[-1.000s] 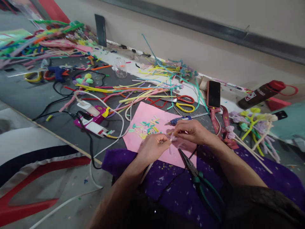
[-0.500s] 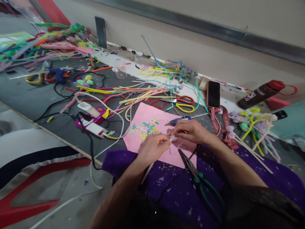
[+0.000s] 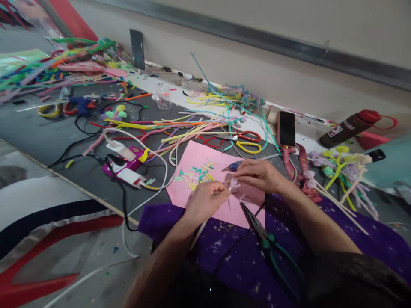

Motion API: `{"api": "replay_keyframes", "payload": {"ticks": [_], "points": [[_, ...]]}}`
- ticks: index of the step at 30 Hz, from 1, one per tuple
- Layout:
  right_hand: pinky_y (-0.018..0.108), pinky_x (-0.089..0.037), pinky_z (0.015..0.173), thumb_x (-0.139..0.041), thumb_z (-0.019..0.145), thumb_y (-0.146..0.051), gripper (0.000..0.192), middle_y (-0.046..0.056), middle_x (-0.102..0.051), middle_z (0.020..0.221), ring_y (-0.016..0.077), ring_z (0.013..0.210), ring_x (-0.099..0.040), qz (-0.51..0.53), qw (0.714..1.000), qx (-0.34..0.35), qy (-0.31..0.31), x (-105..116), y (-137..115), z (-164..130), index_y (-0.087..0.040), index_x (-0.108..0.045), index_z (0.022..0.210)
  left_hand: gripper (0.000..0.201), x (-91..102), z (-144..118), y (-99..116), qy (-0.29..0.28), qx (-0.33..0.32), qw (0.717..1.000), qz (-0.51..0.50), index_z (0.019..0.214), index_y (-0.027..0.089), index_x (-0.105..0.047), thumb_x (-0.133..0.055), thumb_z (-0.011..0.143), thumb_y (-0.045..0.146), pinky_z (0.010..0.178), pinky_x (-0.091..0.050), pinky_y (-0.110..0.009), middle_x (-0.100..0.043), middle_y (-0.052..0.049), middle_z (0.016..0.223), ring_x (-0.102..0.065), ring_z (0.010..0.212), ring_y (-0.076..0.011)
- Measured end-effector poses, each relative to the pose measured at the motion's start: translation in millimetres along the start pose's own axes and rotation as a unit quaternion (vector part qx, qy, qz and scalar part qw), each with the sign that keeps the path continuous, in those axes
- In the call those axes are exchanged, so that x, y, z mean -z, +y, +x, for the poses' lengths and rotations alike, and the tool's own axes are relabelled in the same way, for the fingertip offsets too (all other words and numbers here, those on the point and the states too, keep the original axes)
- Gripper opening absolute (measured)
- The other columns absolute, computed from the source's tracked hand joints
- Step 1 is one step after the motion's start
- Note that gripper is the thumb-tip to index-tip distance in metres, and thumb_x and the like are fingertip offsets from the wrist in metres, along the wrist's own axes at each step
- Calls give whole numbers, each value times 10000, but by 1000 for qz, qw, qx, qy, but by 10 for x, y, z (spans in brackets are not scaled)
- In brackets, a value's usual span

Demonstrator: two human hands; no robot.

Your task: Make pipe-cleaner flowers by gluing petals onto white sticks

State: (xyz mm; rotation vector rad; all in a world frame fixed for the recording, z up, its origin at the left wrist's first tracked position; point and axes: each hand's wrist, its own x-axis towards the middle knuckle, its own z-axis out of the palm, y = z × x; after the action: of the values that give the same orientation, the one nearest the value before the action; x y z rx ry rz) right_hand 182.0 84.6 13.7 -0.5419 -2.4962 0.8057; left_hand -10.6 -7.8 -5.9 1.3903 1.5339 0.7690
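My left hand (image 3: 208,199) is closed in a pinch on a small lilac pipe-cleaner flower (image 3: 234,185), whose pale stem (image 3: 198,235) runs out below the palm. Just above the petals is my right hand (image 3: 258,175), its thumb and fingers drawn together; whether a petal or some small bit is between them I cannot make out. Both hands are over a pink sheet (image 3: 189,156) scattered with short coloured offcuts (image 3: 201,171). A blue glue gun (image 3: 233,166) with a metal tip lies partly hidden behind my right fingers. Long-nose pliers (image 3: 265,240) with green handles rest on purple cloth (image 3: 231,252) on my lap.
Red-and-yellow scissors (image 3: 248,141) lie beyond the sheet, beside loose pipe cleaners (image 3: 180,128). A phone (image 3: 286,129), a bottle (image 3: 349,128) and finished flowers (image 3: 342,164) are on the right. At left, cables run around a purple power strip (image 3: 125,164).
My right fingers have shifted slightly up off the lilac flower, so more of its petals show. My left hand keeps its pinch in nearly the same place. The view has tilted a little.
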Motion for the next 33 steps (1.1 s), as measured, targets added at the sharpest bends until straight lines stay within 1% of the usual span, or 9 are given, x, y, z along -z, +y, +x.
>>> {"api": "replay_keyframes", "payload": {"ticks": [4,8,14,17,20,23,27,29,33], "points": [[261,-448,662,-545,840,-210,201,57,-638,862,143,773,-582,15,997,-29,69,90,-45,0,-197,-652,1010,237,13,17,-12,-31,18,995,-96,570,174,-561,-525,707,365,429,-258,-203,-433,65,396,-367,389,-76],[246,-428,623,-551,834,-210,153,24,-623,727,127,685,-562,37,991,-55,117,90,-63,3,-187,-673,924,218,32,41,-21,-77,36,972,-220,607,166,-547,-540,731,346,388,-228,-189,-420,73,371,-297,331,-49],[225,-419,608,-537,838,-200,155,30,-632,755,116,673,-563,42,991,-70,104,30,-109,25,-168,-673,905,190,69,66,-25,-114,81,933,-331,688,157,-560,-568,727,342,334,-125,-181,-404,79,348,-228,273,-31],[222,-419,610,-529,843,-194,162,37,-640,761,116,678,-570,30,992,-73,96,22,-130,35,-158,-672,911,190,82,74,-40,-127,89,918,-364,704,155,-561,-574,729,343,326,-120,-169,-414,75,358,-249,275,-31],[225,-424,627,-525,847,-200,169,42,-649,776,120,695,-580,17,993,-75,87,26,-115,34,-157,-670,923,203,82,76,-50,-120,83,913,-381,717,151,-565,-564,744,351,317,-136,-162,-440,66,382,-280,279,-31],[228,-423,640,-516,855,-224,176,46,-655,800,126,719,-588,-7,996,-77,54,27,-77,19,-163,-670,915,203,75,75,-46,-98,77,912,-390,711,146,-561,-574,745,346,316,-202,-158,-495,50,431,-333,295,-32],[231,-398,642,-528,851,-257,186,54,-642,803,134,728,-581,-91,991,-78,-58,-22,-59,-1,-160,-671,918,190,69,82,-34,-73,66,912,-397,720,153,-549,-580,758,336,339,-281,-154,-555,35,510,-422,348,-40],[227,-376,616,-537,842,-251,175,51,-629,779,133,701,-571,-140,982,-82,-98,-65,-81,-2,-156,-672,902,176,69,86,-30,-70,63,913,-397,713,156,-542,-574,768,320,340,-282,-148,-552,43,520,-412,345,-30],[216,-328,559,-541,825,-219,140,39,-622,762,126,668,-554,-189,967,-93,-140,-128,-139,8,-157,-664,851,163,68,91,-25,-76,65,915,-390,698,158,-525,-573,771,296,331,-271,-143,-533,54,515,-383,331,-19]]}}
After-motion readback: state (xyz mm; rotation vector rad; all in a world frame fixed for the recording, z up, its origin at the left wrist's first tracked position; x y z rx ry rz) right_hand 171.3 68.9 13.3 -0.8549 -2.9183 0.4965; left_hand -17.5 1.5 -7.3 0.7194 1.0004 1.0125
